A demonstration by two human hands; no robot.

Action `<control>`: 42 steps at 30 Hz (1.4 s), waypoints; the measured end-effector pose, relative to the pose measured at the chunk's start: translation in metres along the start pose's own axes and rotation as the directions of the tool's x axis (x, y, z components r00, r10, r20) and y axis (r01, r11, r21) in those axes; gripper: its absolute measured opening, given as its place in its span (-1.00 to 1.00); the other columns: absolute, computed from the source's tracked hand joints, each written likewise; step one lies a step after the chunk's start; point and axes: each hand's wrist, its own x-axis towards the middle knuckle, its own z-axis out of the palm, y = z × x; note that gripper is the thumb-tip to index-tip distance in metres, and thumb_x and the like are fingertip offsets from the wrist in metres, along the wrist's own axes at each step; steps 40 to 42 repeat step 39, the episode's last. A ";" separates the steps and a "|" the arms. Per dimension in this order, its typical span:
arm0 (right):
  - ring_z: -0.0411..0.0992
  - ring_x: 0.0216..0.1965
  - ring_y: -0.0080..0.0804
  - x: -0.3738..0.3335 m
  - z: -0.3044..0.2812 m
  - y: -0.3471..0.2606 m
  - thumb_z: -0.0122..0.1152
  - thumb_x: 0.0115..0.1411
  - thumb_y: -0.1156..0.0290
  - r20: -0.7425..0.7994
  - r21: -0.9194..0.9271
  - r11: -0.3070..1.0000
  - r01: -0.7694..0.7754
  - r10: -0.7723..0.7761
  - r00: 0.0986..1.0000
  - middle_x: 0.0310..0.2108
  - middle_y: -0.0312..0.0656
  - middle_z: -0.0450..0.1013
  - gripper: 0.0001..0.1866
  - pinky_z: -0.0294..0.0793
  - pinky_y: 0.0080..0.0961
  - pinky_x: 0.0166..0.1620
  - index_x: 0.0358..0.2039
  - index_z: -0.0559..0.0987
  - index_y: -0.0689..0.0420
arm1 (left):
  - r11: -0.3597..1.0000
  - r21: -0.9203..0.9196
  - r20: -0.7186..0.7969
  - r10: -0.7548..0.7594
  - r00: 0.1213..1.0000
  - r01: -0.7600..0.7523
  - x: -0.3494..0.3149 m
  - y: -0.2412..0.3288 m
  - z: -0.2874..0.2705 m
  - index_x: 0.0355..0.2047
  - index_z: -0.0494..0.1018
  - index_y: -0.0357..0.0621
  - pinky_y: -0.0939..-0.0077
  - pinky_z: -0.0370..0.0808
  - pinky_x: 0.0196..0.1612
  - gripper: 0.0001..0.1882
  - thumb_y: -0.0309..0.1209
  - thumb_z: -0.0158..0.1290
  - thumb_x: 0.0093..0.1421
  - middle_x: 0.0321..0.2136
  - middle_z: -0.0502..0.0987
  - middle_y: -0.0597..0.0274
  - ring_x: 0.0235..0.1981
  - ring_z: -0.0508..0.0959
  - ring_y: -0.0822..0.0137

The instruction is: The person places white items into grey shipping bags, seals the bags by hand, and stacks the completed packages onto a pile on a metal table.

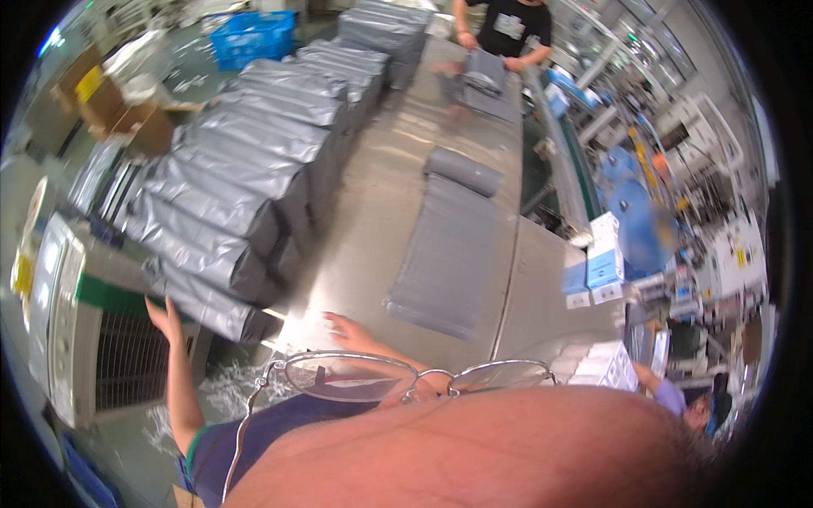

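My left hand point(163, 320) reaches out at the left, its fingers spread against the near end of a grey plastic-wrapped package point(207, 300). That package is the nearest of a long row of similar ones. On the metal table, just beyond the other end of this package, my right hand point(349, 332) is held low with its fingers apart and nothing in them. Whether it touches the tabletop I cannot tell. Right of it lies a flat stack of grey plastic bags point(449, 254), with a grey roll point(464, 171) at its far end.
The packages line the left edge of the metal table point(373, 203). A white grilled appliance point(80, 330) stands at the left. Beyond are a blue crate point(252, 41) and a cardboard box point(144, 127). Blue-and-white boxes point(603, 258) sit right. A co-worker point(512, 25) handles grey bags far off.
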 end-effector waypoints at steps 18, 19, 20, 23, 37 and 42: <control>0.08 -0.01 -0.17 -0.372 -0.503 0.064 0.25 -0.32 0.37 -0.968 -0.048 0.405 -0.913 -0.244 -0.057 -0.07 -0.02 0.13 -0.21 0.07 -0.39 0.03 -0.02 0.10 0.15 | 0.970 0.194 0.535 -0.229 0.813 0.146 -0.205 0.020 0.066 -0.32 0.28 -0.31 0.29 0.30 -0.35 -0.69 -0.34 -0.08 -0.05 -0.43 0.36 -0.01 -0.41 0.37 0.12; 0.10 -0.03 -0.12 -0.382 -0.521 0.061 0.28 -0.36 0.34 -0.988 0.085 0.400 -0.912 -0.086 -0.129 -0.06 0.01 0.13 -0.18 0.07 -0.41 0.03 -0.03 0.12 0.20 | 0.966 0.219 0.610 -0.243 0.755 0.133 -0.232 0.020 0.067 -0.34 0.29 -0.32 0.29 0.30 -0.37 -0.70 -0.35 -0.09 -0.05 -0.45 0.37 -0.02 -0.43 0.38 0.11; 0.10 -0.02 -0.14 -0.400 -0.531 0.059 0.31 -0.39 0.29 -0.978 0.205 0.277 -0.939 0.019 -0.208 -0.08 0.00 0.15 -0.16 0.09 -0.41 0.02 -0.04 0.14 0.20 | 0.965 0.227 0.668 -0.251 0.701 0.130 -0.252 0.022 0.073 -0.36 0.30 -0.32 0.30 0.31 -0.39 -0.72 -0.37 -0.09 -0.06 -0.47 0.37 -0.03 -0.45 0.38 0.11; -0.06 0.09 -0.15 -0.394 -0.546 0.056 0.32 -0.44 0.09 -0.951 0.267 0.163 -0.950 0.203 -0.232 0.05 -0.02 -0.04 -0.02 -0.05 -0.26 0.08 0.02 0.06 0.12 | 0.952 0.271 0.708 -0.298 0.640 0.143 -0.291 0.020 0.049 -0.41 0.32 -0.34 0.30 0.31 -0.43 -0.76 -0.40 -0.09 -0.07 -0.52 0.38 -0.06 -0.50 0.39 0.09; 0.35 -0.27 -0.10 -0.385 -0.547 0.160 0.27 -0.37 0.14 -0.808 0.206 0.885 -0.417 0.394 0.437 -0.29 0.02 0.35 0.01 0.24 -0.11 -0.14 0.08 -0.10 -0.02 | 0.943 -0.242 0.822 0.075 0.565 0.228 -0.247 0.239 0.132 -0.35 0.34 -0.24 0.55 0.37 -0.35 -0.78 -0.47 -0.02 -0.07 -0.35 0.37 0.14 -0.35 0.38 0.32; 0.37 -0.30 -0.10 -0.378 -0.534 0.168 0.27 -0.35 0.17 -0.782 0.220 0.895 -0.388 0.400 0.478 -0.31 0.01 0.37 -0.01 0.25 -0.09 -0.15 0.08 -0.10 -0.02 | 0.954 -0.196 0.858 0.056 0.510 0.226 -0.250 0.231 0.152 -0.34 0.35 -0.21 0.54 0.38 -0.35 -0.77 -0.47 -0.03 -0.07 -0.31 0.38 0.09 -0.33 0.40 0.27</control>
